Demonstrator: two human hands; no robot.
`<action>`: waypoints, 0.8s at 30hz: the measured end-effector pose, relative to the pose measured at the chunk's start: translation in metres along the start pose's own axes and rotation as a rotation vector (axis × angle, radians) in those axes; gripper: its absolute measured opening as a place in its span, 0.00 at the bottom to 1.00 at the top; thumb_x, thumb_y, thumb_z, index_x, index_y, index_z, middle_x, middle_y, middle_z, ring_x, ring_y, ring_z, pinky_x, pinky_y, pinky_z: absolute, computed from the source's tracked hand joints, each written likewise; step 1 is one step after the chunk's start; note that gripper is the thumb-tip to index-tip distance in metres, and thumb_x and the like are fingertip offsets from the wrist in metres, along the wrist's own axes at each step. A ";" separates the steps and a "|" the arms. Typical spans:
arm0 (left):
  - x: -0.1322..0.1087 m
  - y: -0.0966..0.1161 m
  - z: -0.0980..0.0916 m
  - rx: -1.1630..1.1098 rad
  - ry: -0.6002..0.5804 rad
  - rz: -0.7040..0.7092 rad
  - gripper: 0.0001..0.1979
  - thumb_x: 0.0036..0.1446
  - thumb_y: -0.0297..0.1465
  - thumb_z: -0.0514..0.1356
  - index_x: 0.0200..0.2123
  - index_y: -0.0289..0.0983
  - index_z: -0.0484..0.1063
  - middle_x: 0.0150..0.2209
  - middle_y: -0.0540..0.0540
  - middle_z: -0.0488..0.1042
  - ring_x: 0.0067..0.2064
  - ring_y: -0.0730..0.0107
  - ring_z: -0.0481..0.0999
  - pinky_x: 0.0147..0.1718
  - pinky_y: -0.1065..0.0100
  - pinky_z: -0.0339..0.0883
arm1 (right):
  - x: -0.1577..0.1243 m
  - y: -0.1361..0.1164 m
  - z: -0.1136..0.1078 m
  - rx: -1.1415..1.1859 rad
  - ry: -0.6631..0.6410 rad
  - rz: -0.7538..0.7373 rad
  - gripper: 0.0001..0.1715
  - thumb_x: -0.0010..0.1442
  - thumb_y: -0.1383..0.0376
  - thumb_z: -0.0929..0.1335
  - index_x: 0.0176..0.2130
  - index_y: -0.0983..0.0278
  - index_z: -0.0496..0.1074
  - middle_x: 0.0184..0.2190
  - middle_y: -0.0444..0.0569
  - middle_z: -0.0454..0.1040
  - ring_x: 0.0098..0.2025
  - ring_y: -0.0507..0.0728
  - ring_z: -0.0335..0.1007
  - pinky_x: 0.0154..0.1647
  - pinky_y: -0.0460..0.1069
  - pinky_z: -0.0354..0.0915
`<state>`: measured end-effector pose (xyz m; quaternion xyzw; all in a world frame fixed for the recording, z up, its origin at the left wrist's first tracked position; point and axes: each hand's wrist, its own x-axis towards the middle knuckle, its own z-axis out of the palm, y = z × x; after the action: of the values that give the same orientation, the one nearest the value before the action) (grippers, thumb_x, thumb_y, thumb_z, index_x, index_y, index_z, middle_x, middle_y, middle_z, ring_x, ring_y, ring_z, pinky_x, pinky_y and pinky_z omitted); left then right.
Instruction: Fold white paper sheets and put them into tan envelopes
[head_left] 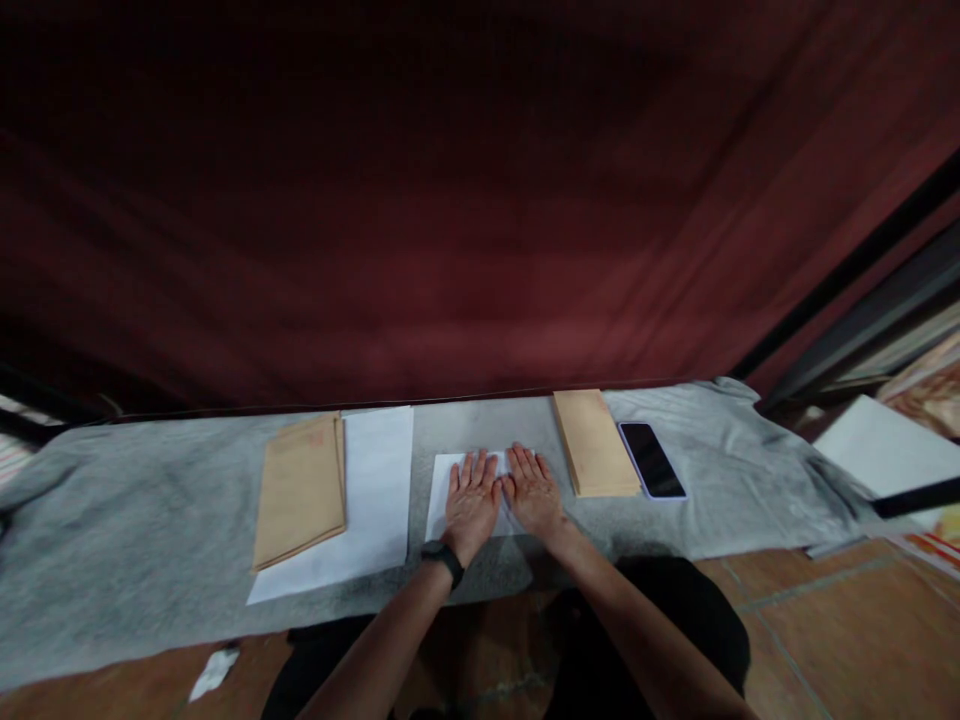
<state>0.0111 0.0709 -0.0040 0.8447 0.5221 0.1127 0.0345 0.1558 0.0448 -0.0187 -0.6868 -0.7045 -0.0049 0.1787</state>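
A white sheet of paper point(442, 490) lies on the grey cloth in front of me, partly covered by both hands. My left hand point(472, 505), with a dark band on its wrist, rests flat on the sheet with the fingers stretched out. Beside it, my right hand point(534, 492) also lies flat on the paper, fingers extended, the two thumbs close together. Neither hand grips anything. The sheet looks smaller than the white paper point(379, 490) at the left, and whether it is folded I cannot tell.
Brown envelopes point(300, 490) lie partly over the white paper at left. More brown envelopes point(598, 445) lie at right, next to a phone point(652, 460). Grey cloth point(150, 540) covers the narrow surface. A dark red curtain point(480, 250) hangs behind it. Crumpled white tissue point(214, 673) lies on the tiled floor.
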 end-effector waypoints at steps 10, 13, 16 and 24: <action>-0.003 -0.005 0.011 0.113 -0.010 0.031 0.28 0.67 0.30 0.44 0.70 0.38 0.54 0.71 0.46 0.55 0.73 0.56 0.47 0.69 0.48 0.44 | 0.005 -0.015 0.004 0.116 0.007 -0.093 0.29 0.74 0.59 0.55 0.65 0.70 0.63 0.65 0.56 0.65 0.69 0.60 0.56 0.70 0.57 0.52; -0.003 -0.010 0.008 0.106 0.033 0.003 0.27 0.68 0.31 0.43 0.69 0.37 0.56 0.70 0.45 0.57 0.72 0.59 0.49 0.69 0.50 0.44 | 0.005 -0.010 0.003 0.092 0.017 -0.074 0.28 0.74 0.59 0.55 0.66 0.68 0.63 0.65 0.55 0.64 0.69 0.60 0.55 0.70 0.58 0.51; -0.005 -0.025 0.006 0.127 0.069 -0.055 0.27 0.68 0.32 0.43 0.69 0.36 0.57 0.70 0.43 0.58 0.72 0.59 0.51 0.69 0.50 0.45 | 0.004 -0.005 0.005 0.058 0.036 -0.061 0.29 0.74 0.58 0.55 0.66 0.69 0.62 0.66 0.55 0.63 0.69 0.60 0.55 0.70 0.58 0.49; -0.014 -0.047 -0.002 0.160 0.062 -0.059 0.29 0.68 0.34 0.43 0.68 0.28 0.57 0.70 0.35 0.55 0.71 0.56 0.53 0.68 0.52 0.49 | 0.001 -0.006 0.012 0.013 0.063 0.023 0.33 0.73 0.56 0.57 0.68 0.74 0.58 0.68 0.61 0.57 0.71 0.65 0.50 0.70 0.61 0.49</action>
<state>-0.0366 0.0801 -0.0119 0.8253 0.5547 0.0956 -0.0457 0.1467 0.0486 -0.0278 -0.6933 -0.6905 -0.0197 0.2055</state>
